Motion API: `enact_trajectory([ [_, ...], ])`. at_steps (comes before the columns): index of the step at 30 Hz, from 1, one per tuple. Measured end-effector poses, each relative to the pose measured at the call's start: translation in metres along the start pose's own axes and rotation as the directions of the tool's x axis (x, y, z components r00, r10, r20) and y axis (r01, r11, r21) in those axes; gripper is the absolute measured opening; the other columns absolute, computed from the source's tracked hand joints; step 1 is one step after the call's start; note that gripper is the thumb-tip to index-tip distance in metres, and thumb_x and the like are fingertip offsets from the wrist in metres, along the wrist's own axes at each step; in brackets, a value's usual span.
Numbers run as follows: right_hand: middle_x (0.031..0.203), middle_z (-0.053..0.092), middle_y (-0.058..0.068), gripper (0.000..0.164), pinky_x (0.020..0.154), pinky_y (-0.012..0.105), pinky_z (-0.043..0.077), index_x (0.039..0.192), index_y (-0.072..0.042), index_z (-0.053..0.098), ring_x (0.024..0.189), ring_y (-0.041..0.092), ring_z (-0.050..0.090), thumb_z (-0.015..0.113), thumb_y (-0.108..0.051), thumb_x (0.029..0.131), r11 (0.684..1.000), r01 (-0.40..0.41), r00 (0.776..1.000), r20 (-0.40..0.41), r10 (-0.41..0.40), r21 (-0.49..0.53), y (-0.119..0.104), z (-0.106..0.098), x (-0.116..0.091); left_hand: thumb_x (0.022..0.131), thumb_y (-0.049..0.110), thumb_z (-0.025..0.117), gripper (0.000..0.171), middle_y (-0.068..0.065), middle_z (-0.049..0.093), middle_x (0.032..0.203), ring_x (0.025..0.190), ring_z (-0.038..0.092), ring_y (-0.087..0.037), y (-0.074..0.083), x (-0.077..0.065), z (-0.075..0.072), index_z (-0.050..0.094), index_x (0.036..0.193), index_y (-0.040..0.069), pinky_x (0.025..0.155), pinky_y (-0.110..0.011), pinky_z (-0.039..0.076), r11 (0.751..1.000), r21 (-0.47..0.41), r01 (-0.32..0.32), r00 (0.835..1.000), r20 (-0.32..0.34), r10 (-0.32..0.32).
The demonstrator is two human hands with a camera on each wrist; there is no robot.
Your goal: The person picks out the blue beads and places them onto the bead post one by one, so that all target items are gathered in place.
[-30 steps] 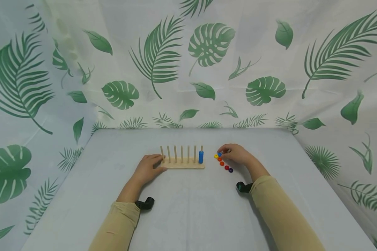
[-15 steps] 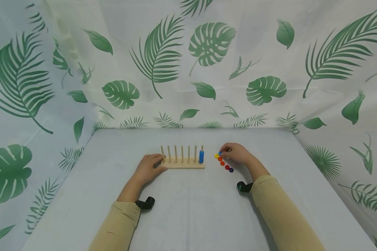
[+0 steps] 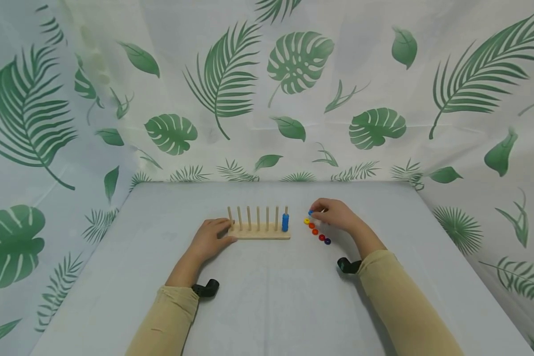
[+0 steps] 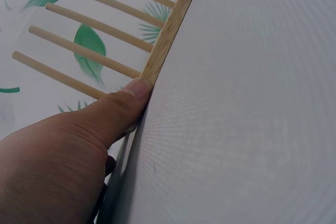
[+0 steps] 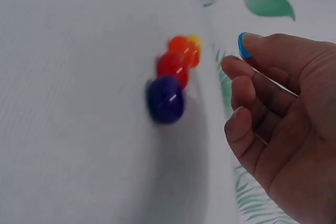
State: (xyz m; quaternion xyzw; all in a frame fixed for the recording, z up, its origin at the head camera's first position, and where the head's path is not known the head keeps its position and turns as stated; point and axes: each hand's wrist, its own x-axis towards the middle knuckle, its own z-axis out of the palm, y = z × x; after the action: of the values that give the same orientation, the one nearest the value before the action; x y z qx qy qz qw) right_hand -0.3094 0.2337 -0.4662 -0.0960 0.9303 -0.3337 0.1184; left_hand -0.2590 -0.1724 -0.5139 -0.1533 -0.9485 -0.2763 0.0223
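A wooden peg stand (image 3: 260, 235) with a row of upright pegs sits mid-table. Several blue beads (image 3: 285, 223) are stacked on its rightmost peg; the other pegs are bare. My left hand (image 3: 210, 240) grips the stand's left end, and in the left wrist view the thumb (image 4: 137, 88) lies along the base's front edge while the other fingers are mostly hidden. To the right of the stand, my right hand (image 3: 333, 214) pinches a blue bead (image 5: 244, 45) between thumb and forefinger, raised off the table.
A slanting line of loose beads lies below the right hand: a yellow bead (image 3: 307, 221), orange beads (image 3: 315, 231), a red bead (image 3: 322, 238) and a dark purple bead (image 3: 327, 241). A leaf-patterned cloth (image 3: 244, 163) hangs behind the white table (image 3: 267, 296).
My right hand has lifted the blue bead up from beside the yellow one, moving slightly away from the row. The left hand and the peg stand have stayed in place.
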Motion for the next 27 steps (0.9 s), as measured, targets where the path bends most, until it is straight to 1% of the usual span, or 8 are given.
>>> enact_trajectory([
  [5, 0.106, 0.068, 0.001, 0.019, 0.071, 0.032, 0.055, 0.111, -0.025, 0.065, 0.084, 0.022, 0.06, 0.064, -0.037, 0.096, 0.995, 0.097, 0.995, -0.018, -0.097, 0.008, -0.026, -0.006, -0.009, 0.09, 0.043, 0.071, 0.059, -0.005, 0.055, 0.145, 0.137, 0.045, -0.033, 0.0, 0.0, -0.001, 0.057, 0.141, 0.018, 0.116, -0.05, 0.036, 1.0, 0.0, 0.005, 1.0, 0.005, -0.005],
  [9, 0.106, 0.068, 0.003, 0.017, 0.072, 0.036, 0.056, 0.111, -0.027, 0.065, 0.084, 0.024, 0.06, 0.064, -0.037, 0.097, 0.987, 0.161, 0.987, -0.029, -0.16, 0.007, -0.049, -0.01, -0.016, 0.09, 0.043, 0.071, 0.059, -0.006, 0.055, 0.145, 0.136, 0.045, -0.033, 0.0, -0.001, -0.001, 0.057, 0.141, 0.018, 0.116, -0.051, 0.036, 1.0, -0.007, 0.005, 1.0, 0.005, -0.005],
  [14, 0.103, 0.068, 0.0, 0.016, 0.072, 0.033, 0.055, 0.111, -0.028, 0.066, 0.084, 0.023, 0.061, 0.064, -0.036, 0.097, 0.98, 0.2, 0.979, -0.041, -0.2, -0.004, -0.071, -0.014, -0.022, 0.09, 0.043, 0.071, 0.059, -0.005, 0.056, 0.144, 0.136, 0.045, -0.033, -0.001, -0.001, 0.0, 0.057, 0.141, 0.018, 0.116, -0.05, 0.037, 1.0, -0.008, 0.002, 1.0, -0.002, -0.002],
  [19, 0.104, 0.068, -0.001, 0.018, 0.074, 0.032, 0.056, 0.111, -0.026, 0.067, 0.085, 0.02, 0.063, 0.064, -0.036, 0.097, 0.976, 0.216, 0.976, -0.035, -0.216, 0.002, -0.081, -0.014, -0.024, 0.09, 0.044, 0.071, 0.059, -0.006, 0.056, 0.144, 0.136, 0.046, -0.033, -0.002, 0.0, 0.001, 0.058, 0.14, 0.018, 0.115, -0.05, 0.037, 1.0, -0.001, -0.009, 1.0, -0.005, 0.009],
  [27, 0.105, 0.068, -0.001, 0.019, 0.08, 0.033, 0.058, 0.113, -0.025, 0.067, 0.091, 0.019, 0.064, 0.065, -0.035, 0.097, 0.971, 0.239, 0.971, -0.016, -0.239, 0.0, -0.086, -0.008, -0.019, 0.089, 0.044, 0.072, 0.059, -0.006, 0.056, 0.144, 0.136, 0.046, -0.032, -0.001, 0.0, 0.0, 0.058, 0.14, 0.018, 0.116, -0.05, 0.037, 1.0, -0.008, -0.006, 1.0, -0.006, 0.006],
])
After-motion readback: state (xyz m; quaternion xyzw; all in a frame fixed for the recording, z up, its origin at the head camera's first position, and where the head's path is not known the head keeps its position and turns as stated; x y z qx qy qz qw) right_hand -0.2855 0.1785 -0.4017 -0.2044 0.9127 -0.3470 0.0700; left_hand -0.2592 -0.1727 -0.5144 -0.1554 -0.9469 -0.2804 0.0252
